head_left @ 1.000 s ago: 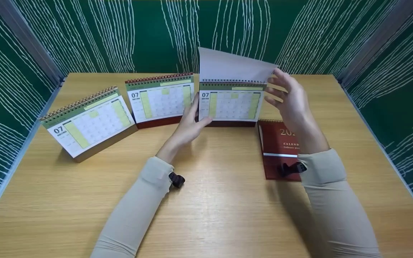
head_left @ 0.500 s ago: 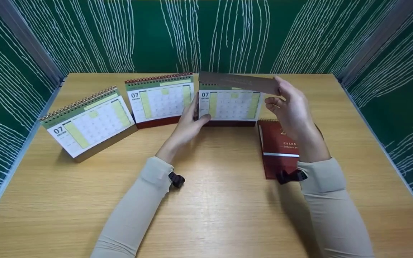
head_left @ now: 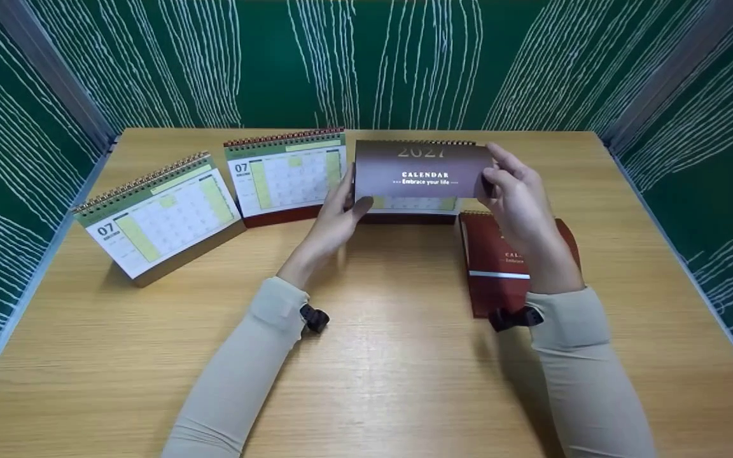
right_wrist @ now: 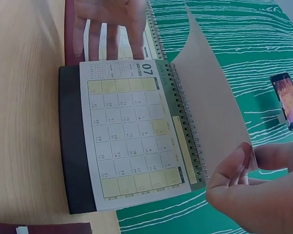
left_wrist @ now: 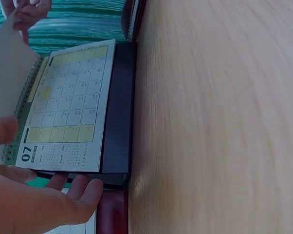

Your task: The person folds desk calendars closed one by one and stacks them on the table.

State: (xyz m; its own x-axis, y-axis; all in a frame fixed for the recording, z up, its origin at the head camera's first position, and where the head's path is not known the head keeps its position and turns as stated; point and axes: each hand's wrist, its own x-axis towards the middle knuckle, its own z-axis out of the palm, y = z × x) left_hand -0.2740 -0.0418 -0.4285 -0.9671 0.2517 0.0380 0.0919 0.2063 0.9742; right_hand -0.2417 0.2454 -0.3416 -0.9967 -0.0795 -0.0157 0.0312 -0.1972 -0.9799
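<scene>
Two hands: the right hand pinches the cover by its free edge; the left hand, fingers mostly straight, rests at the calendar's left side without clasping it.
Calendar: upright between the hands, probably light enough to slide or tip if tugged.
Cover: likely thin card, firm but springy, since it bows; best pinched near the free corner, as the right hand does.
Page: looks like paper, smooth and easily creased.
Spiral: seems to be wire, which could snag or bend; fingers best kept off.
Base: dark, apparently stiff board, the surest hold, low beside the left hand.
Neighbours: a maroon calendar just beyond the left hand, a tan calendar farther out, a red calendar lying below the right hand.
Desk: pale wood grain, reaching toward the body from both hands.
Room: green walls with white streaks past the hands; a phone beyond the right hand.
</scene>
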